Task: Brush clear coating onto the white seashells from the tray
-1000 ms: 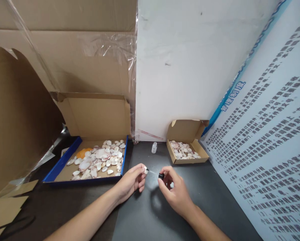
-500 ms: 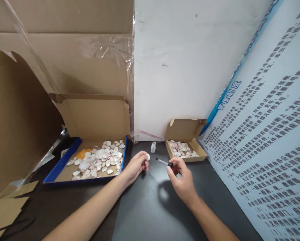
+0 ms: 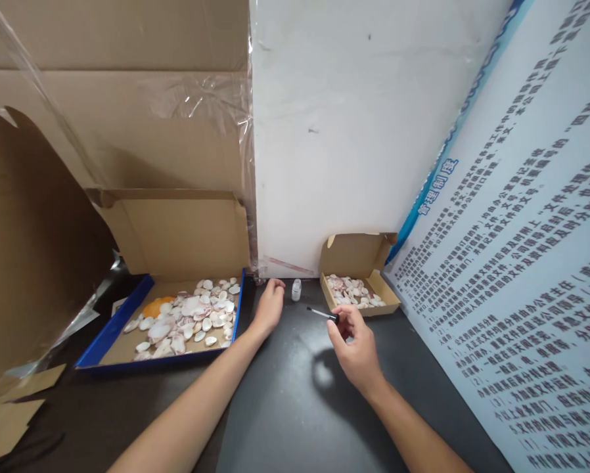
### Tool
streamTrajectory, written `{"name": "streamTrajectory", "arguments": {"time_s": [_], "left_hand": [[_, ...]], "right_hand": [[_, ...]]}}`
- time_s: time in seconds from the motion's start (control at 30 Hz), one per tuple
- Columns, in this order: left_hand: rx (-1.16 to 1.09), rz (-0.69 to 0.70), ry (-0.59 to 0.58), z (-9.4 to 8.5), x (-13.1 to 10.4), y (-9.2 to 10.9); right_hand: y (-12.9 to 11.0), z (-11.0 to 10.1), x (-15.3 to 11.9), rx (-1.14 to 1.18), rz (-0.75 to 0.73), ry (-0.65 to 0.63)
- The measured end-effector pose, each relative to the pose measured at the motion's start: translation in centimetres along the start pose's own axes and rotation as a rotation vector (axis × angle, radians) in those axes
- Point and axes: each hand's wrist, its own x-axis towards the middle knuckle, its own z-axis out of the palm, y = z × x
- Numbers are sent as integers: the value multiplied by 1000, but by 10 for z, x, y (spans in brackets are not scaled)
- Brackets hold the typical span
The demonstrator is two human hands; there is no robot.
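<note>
My right hand (image 3: 357,345) pinches the black cap of a small brush applicator (image 3: 323,315). Its thin stem points left over the dark table, with a dark tip at the end. To the left, my left hand (image 3: 270,307) is turned back-up with its fingers curled, close to a small clear bottle (image 3: 296,290) that stands upright with no cap. Whatever the left fingers hold is hidden behind the hand. A blue-edged box (image 3: 89,351) beside the left forearm holds many white and pinkish shells (image 3: 189,315) and an orange piece (image 3: 158,307).
Behind my right hand sits a smaller open cardboard box (image 3: 387,306) with shells (image 3: 350,291) inside. A white panel (image 3: 324,164) rises at the back, and a printed board (image 3: 497,315) leans along the right. Cardboard pieces (image 3: 9,420) lie at the left edge.
My left hand has moved away from the brush tip, left and farther back, turning over; the white shell at its fingertips is out of sight. My right hand barely moved. The whole view shifted slightly.
</note>
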Motion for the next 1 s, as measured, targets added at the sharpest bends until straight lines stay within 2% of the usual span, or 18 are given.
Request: {"name": "streamTrajectory", "arguments": {"time_s": [0.1, 0.27, 0.47, 0.63, 0.73, 0.83, 1.0], "left_hand": [[224, 95, 34, 2, -3, 1], [470, 185, 12, 9, -4, -3], [572, 288, -42, 11, -13, -3], [692, 526, -138, 3, -36, 1], [736, 578, -164, 1, -44, 0], [734, 592, -166, 0, -46, -2], [597, 571, -184, 1, -47, -3]], "right_hand": [[0, 0, 1, 1, 11, 21], [0, -1, 2, 6, 6, 46], [0, -4, 2, 8, -3, 70], [-12, -14, 14, -3, -35, 109], [-26, -20, 31, -53, -126, 60], [-38, -22, 49, -156, -167, -62], [-46, -22, 68, -229, -193, -194]]}}
